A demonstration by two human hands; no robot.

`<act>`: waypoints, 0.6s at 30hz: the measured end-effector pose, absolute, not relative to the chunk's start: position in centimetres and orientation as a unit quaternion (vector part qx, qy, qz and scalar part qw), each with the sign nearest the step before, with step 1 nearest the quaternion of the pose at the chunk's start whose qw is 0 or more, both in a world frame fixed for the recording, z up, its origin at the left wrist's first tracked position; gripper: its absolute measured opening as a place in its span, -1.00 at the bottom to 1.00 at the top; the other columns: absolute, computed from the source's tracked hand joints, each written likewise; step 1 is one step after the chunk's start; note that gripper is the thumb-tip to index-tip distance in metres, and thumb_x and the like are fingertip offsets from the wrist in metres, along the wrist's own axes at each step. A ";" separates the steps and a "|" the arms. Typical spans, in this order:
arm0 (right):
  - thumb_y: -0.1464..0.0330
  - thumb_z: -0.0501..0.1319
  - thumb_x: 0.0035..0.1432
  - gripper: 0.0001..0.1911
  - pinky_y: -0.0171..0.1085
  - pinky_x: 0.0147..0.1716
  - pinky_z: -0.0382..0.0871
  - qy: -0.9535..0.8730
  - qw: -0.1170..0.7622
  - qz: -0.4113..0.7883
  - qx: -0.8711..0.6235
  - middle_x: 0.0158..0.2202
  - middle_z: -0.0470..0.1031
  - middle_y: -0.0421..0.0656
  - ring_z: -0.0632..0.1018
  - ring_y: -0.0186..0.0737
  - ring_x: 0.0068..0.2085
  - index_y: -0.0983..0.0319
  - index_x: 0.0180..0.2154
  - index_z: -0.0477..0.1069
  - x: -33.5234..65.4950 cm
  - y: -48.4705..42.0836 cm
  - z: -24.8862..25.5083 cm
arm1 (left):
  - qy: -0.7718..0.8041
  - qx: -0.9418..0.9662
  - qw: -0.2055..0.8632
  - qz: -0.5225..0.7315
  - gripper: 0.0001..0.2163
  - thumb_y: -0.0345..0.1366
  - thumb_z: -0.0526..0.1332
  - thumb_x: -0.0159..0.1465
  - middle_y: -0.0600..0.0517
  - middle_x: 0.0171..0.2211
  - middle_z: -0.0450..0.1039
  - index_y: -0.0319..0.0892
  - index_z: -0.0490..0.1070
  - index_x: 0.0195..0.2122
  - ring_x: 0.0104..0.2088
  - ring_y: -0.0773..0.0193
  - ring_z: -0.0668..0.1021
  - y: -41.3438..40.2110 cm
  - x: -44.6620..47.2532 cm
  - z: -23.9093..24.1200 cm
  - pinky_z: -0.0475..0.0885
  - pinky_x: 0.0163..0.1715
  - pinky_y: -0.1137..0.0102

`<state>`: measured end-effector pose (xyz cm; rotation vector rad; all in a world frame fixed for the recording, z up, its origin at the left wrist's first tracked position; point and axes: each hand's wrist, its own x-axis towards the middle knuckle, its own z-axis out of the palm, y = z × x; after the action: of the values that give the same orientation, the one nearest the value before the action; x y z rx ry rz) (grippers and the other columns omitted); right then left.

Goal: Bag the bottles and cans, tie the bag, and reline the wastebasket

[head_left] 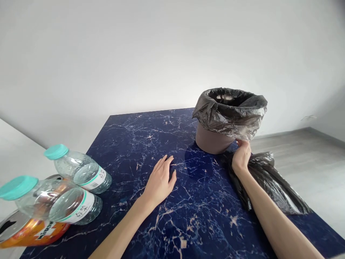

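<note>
A brown trash bin [211, 138] stands at the back right of the table, lined with a black trash bag [229, 118] folded down over its rim. At the bin's right side, my right hand [242, 156] is closed on the lower edge of that bag; its fingertips are partly hidden. My left hand [161, 178] rests palm down on the table, fingers stretched out, holding nothing. Beneath my right forearm lies another black plastic bag [275, 187], flat and crumpled.
The table [151, 138] has a dark blue marbled top. On its left stand two clear bottles with turquoise caps, a rear bottle [81, 169] and a front bottle [67, 203]. An orange can [45, 233] and a partly hidden can are beside them. A white wall [151, 54] rises behind.
</note>
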<state>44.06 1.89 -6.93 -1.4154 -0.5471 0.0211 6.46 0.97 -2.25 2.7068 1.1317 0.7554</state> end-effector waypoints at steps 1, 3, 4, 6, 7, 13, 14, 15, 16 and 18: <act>0.05 0.29 0.48 -0.57 0.10 0.17 0.52 -0.252 0.736 0.019 -0.628 0.10 0.59 -0.03 0.61 -0.02 0.11 0.25 0.09 0.54 44.0 2.0 -6.8 | 0.373 0.892 0.055 0.249 -0.53 -0.25 0.08 0.59 -0.27 0.43 0.41 -0.14 0.13 0.48 0.48 -0.14 0.41 1.0 6.5 -2.2 0.46 0.41 -0.17; 0.02 0.28 0.48 -0.54 0.11 0.19 0.50 -0.262 0.759 0.042 -0.595 0.14 0.58 -0.02 0.61 -0.01 0.13 0.25 0.12 0.53 43.9 2.2 -6.6 | 0.374 0.892 0.053 0.247 -0.54 -0.26 0.08 0.59 -0.28 0.42 0.42 -0.17 0.14 0.48 0.48 -0.14 0.41 0.9 6.5 -2.2 0.46 0.41 -0.16; 0.01 0.26 0.48 -0.53 0.12 0.20 0.50 -0.268 0.769 0.054 -0.578 0.14 0.58 -0.01 0.61 -0.01 0.13 0.25 0.12 0.53 43.8 2.3 -6.5 | 0.374 0.893 0.052 0.247 -0.54 -0.26 0.08 0.59 -0.29 0.42 0.42 -0.19 0.15 0.47 0.48 -0.13 0.41 0.9 6.5 -2.2 0.46 0.41 -0.15; -0.03 0.23 0.49 -0.50 0.13 0.23 0.47 -0.278 0.789 0.077 -0.543 0.13 0.59 -0.01 0.61 -0.01 0.14 0.25 0.12 0.53 43.7 2.5 -6.2 | 0.375 0.893 0.051 0.245 -0.54 -0.26 0.08 0.59 -0.30 0.42 0.42 -0.21 0.16 0.46 0.48 -0.14 0.40 0.9 6.5 -2.1 0.46 0.42 -0.13; -0.04 0.22 0.49 -0.49 0.14 0.24 0.46 -0.281 0.797 0.088 -0.527 0.13 0.59 -0.01 0.61 -0.01 0.15 0.25 0.11 0.53 43.6 2.6 -6.1 | 0.375 0.893 0.051 0.244 -0.54 -0.26 0.08 0.59 -0.31 0.42 0.41 -0.22 0.16 0.46 0.48 -0.14 0.40 0.8 6.6 -2.1 0.46 0.42 -0.13; -0.05 0.23 0.48 -0.48 0.11 0.20 0.48 -0.287 0.824 0.142 -0.468 0.13 0.58 -0.02 0.60 -0.01 0.13 0.24 0.13 0.52 43.0 2.8 -5.2 | 0.376 0.891 0.056 0.246 -0.54 -0.26 0.08 0.59 -0.27 0.43 0.41 -0.16 0.15 0.47 0.49 -0.12 0.39 0.8 6.5 -2.2 0.46 0.41 -0.15; -0.05 0.22 0.48 -0.48 0.11 0.19 0.48 -0.287 0.825 0.149 -0.464 0.13 0.58 -0.02 0.60 -0.01 0.12 0.24 0.13 0.51 42.9 2.7 -5.1 | 0.376 0.891 0.056 0.247 -0.54 -0.26 0.07 0.59 -0.27 0.43 0.41 -0.16 0.14 0.47 0.49 -0.12 0.39 0.8 6.6 -2.2 0.46 0.41 -0.15; -0.06 0.22 0.47 -0.48 0.10 0.18 0.49 -0.287 0.826 0.156 -0.460 0.12 0.58 -0.02 0.60 -0.02 0.11 0.23 0.13 0.51 42.8 2.7 -5.0 | 0.376 0.891 0.057 0.247 -0.54 -0.26 0.07 0.59 -0.27 0.43 0.41 -0.16 0.14 0.47 0.49 -0.13 0.40 0.8 6.6 -2.1 0.46 0.41 -0.15; -0.06 0.22 0.47 -0.47 0.09 0.17 0.49 -0.287 0.826 0.161 -0.457 0.12 0.57 -0.02 0.60 -0.02 0.11 0.23 0.13 0.51 42.8 2.7 -5.0 | 0.376 0.892 0.058 0.246 -0.54 -0.26 0.07 0.59 -0.27 0.43 0.41 -0.17 0.14 0.47 0.49 -0.13 0.40 0.8 6.6 -2.1 0.46 0.41 -0.15; -0.07 0.21 0.47 -0.47 0.07 0.16 0.49 -0.281 0.827 0.169 -0.457 0.10 0.57 -0.03 0.60 -0.03 0.09 0.24 0.11 0.51 42.9 2.6 -5.0 | 0.376 0.891 0.059 0.246 -0.54 -0.26 0.07 0.59 -0.29 0.43 0.41 -0.18 0.15 0.47 0.49 -0.14 0.39 0.8 6.6 -2.1 0.46 0.41 -0.16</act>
<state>42.90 2.55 -5.00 -0.9699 -0.5974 0.3580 6.57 0.76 -2.12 2.6996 1.1393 0.7458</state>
